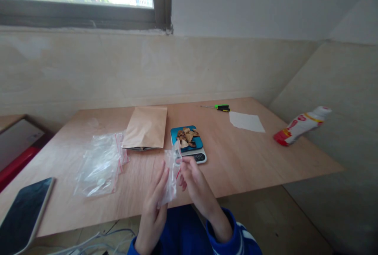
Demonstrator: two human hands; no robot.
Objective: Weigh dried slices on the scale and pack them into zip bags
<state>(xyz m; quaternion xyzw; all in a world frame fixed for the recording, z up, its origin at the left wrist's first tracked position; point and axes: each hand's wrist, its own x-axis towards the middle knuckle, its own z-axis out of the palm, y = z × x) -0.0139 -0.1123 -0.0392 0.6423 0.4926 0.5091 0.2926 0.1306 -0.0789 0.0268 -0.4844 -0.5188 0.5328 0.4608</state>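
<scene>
Plastic bag (170, 183): is hanging between both hands above the table's near edge, its top overlapping the scale in view.
Left hand (154, 199): is laying nearly straight fingers along the bag's left side; whether they are gripping, I cannot tell.
Right hand (191, 178): is pinching the bag's right edge between thumb and fingertips.
Scale (199, 144): is carrying a pile of dried slices (189, 136).
Table (236, 164): is holding a paper pouch (147, 128) left of the scale, and clear bags (100, 166) beside the pouch.
</scene>
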